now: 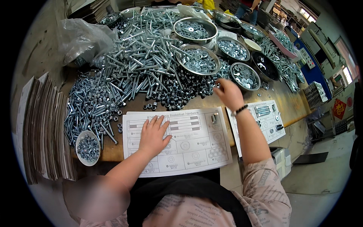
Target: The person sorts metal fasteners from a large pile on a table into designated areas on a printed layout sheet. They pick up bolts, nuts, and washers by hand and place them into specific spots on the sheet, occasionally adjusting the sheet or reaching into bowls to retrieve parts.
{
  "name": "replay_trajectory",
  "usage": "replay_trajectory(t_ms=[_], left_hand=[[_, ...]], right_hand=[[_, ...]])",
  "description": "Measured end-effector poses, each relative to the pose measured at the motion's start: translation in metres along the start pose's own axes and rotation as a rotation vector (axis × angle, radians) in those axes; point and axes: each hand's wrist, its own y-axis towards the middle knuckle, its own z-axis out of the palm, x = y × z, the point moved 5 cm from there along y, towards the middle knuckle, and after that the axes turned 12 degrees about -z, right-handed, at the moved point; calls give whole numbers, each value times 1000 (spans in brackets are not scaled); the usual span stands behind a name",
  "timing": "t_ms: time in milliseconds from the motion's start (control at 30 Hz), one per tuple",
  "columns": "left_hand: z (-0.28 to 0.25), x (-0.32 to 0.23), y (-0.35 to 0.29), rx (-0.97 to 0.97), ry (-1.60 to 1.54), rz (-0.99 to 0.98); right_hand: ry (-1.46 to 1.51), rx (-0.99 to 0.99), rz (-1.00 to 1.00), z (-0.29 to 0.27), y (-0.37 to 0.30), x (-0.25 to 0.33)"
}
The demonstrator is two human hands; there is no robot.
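My left hand (153, 136) lies flat with fingers spread on a printed hardware sheet (177, 166) showing outlined bolts, washers and nuts. A few small bolts (214, 118) rest at the sheet's upper right corner. My right hand (229, 94) is over the table just beyond that corner, its fingers curled together at the right end of a heap of black nuts (181, 90). Whatever the fingertips hold, if anything, is too small to make out. Beside this hand stands a metal bowl of flat washers (245, 76).
Long silver bolts (140, 56) are heaped at the back, shorter bolts (89, 100) at left. Several washer bowls (198, 60) stand behind. A second sheet (261, 125) at right carries hardware. A small white bowl (88, 147) and stacked cardboard (43, 128) are at left.
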Motion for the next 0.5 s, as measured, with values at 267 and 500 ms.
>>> replay_trajectory(t_ms=[267,500], left_hand=[[-1,-1,3,31,-16,1],[-1,1,3,30,-24,-4]], right_hand=[[-351,176,-157,40,107,-53],[-388,410,-25,58,132,-53]])
